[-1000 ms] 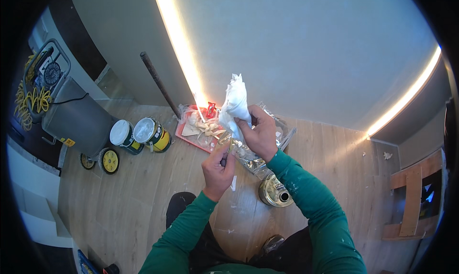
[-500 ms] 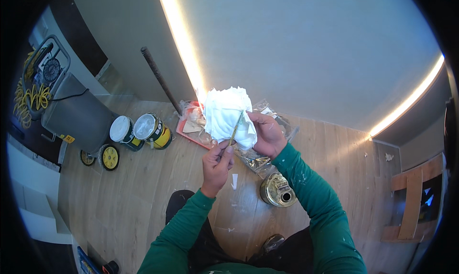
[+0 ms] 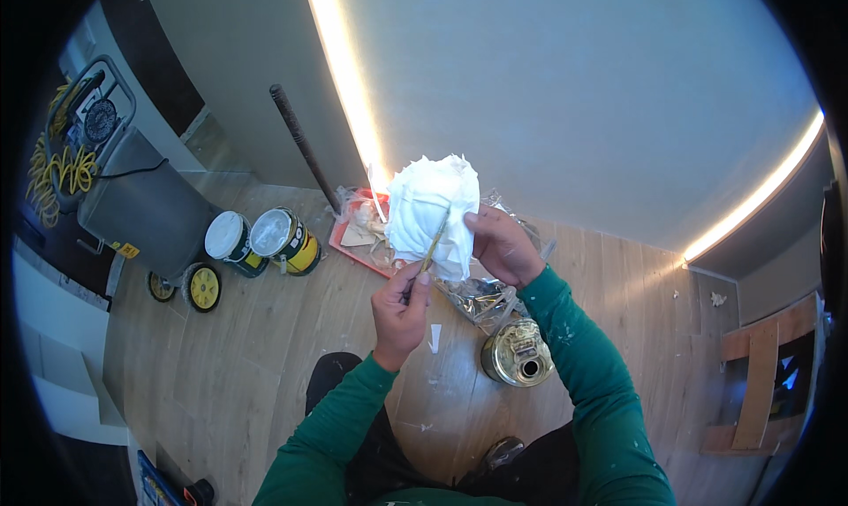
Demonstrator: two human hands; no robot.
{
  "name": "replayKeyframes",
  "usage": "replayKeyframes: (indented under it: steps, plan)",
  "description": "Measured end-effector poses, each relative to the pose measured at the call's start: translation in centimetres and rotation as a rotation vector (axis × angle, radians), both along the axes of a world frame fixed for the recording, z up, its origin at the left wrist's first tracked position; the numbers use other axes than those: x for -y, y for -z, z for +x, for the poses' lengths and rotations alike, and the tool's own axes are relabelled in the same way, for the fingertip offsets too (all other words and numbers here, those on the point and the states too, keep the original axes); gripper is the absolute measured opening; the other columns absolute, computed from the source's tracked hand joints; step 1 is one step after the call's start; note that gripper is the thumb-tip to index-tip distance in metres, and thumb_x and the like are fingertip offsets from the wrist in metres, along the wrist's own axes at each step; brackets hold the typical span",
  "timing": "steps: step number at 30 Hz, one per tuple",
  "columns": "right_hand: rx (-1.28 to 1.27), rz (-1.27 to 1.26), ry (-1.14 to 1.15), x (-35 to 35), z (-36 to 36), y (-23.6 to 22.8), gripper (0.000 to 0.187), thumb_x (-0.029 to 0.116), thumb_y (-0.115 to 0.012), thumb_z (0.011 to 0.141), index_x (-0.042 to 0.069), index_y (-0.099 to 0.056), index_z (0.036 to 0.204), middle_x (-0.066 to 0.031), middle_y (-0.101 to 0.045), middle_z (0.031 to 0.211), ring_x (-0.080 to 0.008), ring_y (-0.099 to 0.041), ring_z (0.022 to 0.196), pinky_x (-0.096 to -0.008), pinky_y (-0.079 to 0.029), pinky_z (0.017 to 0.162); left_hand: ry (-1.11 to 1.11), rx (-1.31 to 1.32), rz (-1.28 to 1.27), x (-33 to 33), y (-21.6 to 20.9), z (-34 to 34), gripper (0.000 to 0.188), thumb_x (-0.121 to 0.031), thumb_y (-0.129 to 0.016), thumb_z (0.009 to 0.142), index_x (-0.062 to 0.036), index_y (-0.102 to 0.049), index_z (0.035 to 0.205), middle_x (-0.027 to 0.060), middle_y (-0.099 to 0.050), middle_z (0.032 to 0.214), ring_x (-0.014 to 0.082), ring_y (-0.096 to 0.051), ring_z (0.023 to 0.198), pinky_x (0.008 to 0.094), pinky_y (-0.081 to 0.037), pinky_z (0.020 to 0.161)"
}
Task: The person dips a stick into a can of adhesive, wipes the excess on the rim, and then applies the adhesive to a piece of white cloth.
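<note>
A: What does each hand hold?
B: The left hand (image 3: 402, 316) pinches a thin stick (image 3: 435, 246) between thumb and closed fingers; the right hand (image 3: 506, 245), half open and curled, meets the right edge of a white cloth (image 3: 430, 207). Whether it grips, I cannot tell.

A: And the cloth?
B: Raised above the floor (image 3: 291, 329), ragged along its top edge, with the stick slanting across its lower front.

A: What lies close by?
B: Past the cloth's left edge, a cluttered red tray (image 3: 360, 260); below the right hand, crumpled clear plastic (image 3: 488, 301). A metal tin (image 3: 518, 354) stands upright near the right forearm, leaving that elbow little room below.

A: Farther out?
B: Two lidded buckets (image 3: 278, 232) stand side by side at left, before a wheeled grey bin (image 3: 146, 210). A dark pole (image 3: 305, 147) slants up behind the tray. The widest open floor runs from the tin to a wooden frame (image 3: 758, 382) at right; beyond the plastic, a grey wall (image 3: 565, 91) bounds the reach.
</note>
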State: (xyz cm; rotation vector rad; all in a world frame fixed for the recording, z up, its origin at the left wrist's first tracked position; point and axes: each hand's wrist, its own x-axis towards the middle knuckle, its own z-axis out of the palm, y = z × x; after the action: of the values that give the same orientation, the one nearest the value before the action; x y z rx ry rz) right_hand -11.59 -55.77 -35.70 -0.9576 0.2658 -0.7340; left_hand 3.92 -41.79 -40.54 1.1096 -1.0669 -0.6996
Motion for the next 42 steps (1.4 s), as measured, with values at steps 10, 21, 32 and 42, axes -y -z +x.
replayKeyframes:
  steps: [10,21,32,42]
  plan:
    - [-0.442,-0.737,0.282,0.5,-0.5,-1.2,0.028,0.013,-0.069,0.095,-0.003,-0.069,0.118,-0.0056,-0.073,0.101,-0.0111,-0.067,0.088,-0.0303,-0.054,0.082,0.048,0.001,0.060,-0.2,0.5,-0.4,0.025,-0.014,-0.056,0.105,0.0019,-0.066,0.120,-0.0029,-0.053,0.071,0.0038,-0.045,0.060,0.0214,-0.035,0.054]
    - [0.120,0.124,-0.061,-0.1,-1.2,-0.3,0.041,0.013,-0.067,0.097,0.001,-0.057,0.135,-0.0082,-0.067,0.125,-0.0186,-0.063,0.116,-0.0387,-0.050,0.103,0.639,-0.583,0.179,-0.4,-1.1,0.0,0.030,-0.023,-0.039,0.111,-0.0020,-0.056,0.123,0.0082,-0.055,0.068,0.0076,-0.033,0.050,0.0232,-0.034,0.050]
    - [-0.186,-0.312,0.196,-0.5,-0.7,-1.9,0.033,0.010,-0.069,0.094,-0.003,-0.065,0.124,-0.0064,-0.072,0.112,-0.0134,-0.068,0.099,-0.0303,-0.054,0.091,0.199,-0.109,0.091,0.0,0.9,-0.9,0.032,-0.013,-0.053,0.106,-0.0015,-0.058,0.135,0.0050,-0.062,0.076,0.0021,-0.040,0.053,0.0192,-0.034,0.049]
    - [-0.640,-0.820,0.496,-0.4,-0.7,-2.1,0.027,0.015,-0.068,0.086,-0.002,-0.071,0.108,-0.0124,-0.074,0.088,-0.0158,-0.069,0.080,-0.0311,-0.054,0.074,-0.182,0.430,-0.115,0.4,-0.4,-0.3,0.025,-0.003,-0.063,0.098,0.0039,-0.069,0.120,0.0051,-0.069,0.082,0.0070,-0.062,0.072,0.0232,-0.050,0.065]
